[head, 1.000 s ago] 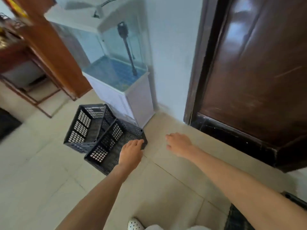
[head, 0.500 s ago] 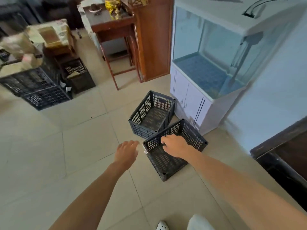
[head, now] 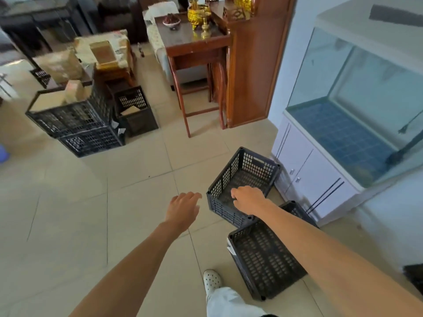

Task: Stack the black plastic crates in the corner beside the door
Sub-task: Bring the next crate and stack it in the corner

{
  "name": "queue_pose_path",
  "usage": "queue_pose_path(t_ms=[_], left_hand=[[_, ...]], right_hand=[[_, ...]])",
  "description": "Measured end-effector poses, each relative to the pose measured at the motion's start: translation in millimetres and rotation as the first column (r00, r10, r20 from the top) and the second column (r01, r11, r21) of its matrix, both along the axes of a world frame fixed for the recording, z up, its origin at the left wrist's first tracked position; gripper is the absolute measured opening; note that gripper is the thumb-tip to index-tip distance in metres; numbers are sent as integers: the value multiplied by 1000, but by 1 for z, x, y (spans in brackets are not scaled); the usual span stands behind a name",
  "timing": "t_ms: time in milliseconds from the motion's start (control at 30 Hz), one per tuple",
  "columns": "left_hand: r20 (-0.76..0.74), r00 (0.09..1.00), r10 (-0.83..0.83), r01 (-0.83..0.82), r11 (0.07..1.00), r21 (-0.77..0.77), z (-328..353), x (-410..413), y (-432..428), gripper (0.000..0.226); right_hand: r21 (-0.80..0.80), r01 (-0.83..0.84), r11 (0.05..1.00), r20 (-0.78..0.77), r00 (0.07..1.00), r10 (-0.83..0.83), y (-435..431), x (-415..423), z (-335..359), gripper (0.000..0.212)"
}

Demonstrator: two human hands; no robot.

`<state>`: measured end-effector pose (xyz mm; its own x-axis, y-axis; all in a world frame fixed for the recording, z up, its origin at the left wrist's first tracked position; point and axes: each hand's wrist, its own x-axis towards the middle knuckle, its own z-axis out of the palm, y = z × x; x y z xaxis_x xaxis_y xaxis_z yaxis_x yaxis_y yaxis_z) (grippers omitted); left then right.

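Observation:
Two black plastic crates stand open side up on the tiled floor beside the white aquarium cabinet (head: 313,179). The far crate (head: 249,170) sits close to the cabinet, and the near crate (head: 263,259) touches its front corner. My right hand (head: 248,199) hovers over the far crate's near rim, fingers loosely curled downward and holding nothing. Just left of that crate, my left hand (head: 183,209) hangs above the floor with relaxed, spread fingers. The door is out of view.
More black crates (head: 75,126) are stacked at the back left with cardboard boxes (head: 103,53) around them, and a single crate (head: 135,110) stands beside them. A wooden table (head: 194,49) and cabinet (head: 249,65) stand behind. My shoe (head: 211,281) is near the near crate.
The view has swung left, away from the door. My right hand moved from the near crate to above the far crate, and my left hand moved along beside it.

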<state>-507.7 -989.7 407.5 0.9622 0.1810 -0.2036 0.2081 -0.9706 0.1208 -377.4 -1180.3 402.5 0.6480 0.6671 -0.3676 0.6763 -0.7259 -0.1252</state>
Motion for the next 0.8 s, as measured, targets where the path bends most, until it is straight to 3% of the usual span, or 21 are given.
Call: queue_pose_path(t_ms=[267, 467, 633, 800], left_hand=[[-13, 998, -55, 55, 998, 25, 20, 119, 107, 36], [-98, 961, -259, 266, 962, 64, -1, 213, 154, 37], [-114, 860, -497, 506, 860, 69, -22, 327, 173, 37], [-133, 731, -669, 674, 738, -2, -31, 417, 187, 38]], right_hand=[[79, 135, 988, -93, 987, -127, 107, 96, 7, 28], [69, 436, 897, -242, 880, -409, 111, 156, -18, 26], [42, 688, 724, -243, 710, -660, 108, 206, -44, 23], [-22, 883, 469, -306, 441, -844, 110, 230, -56, 24]])
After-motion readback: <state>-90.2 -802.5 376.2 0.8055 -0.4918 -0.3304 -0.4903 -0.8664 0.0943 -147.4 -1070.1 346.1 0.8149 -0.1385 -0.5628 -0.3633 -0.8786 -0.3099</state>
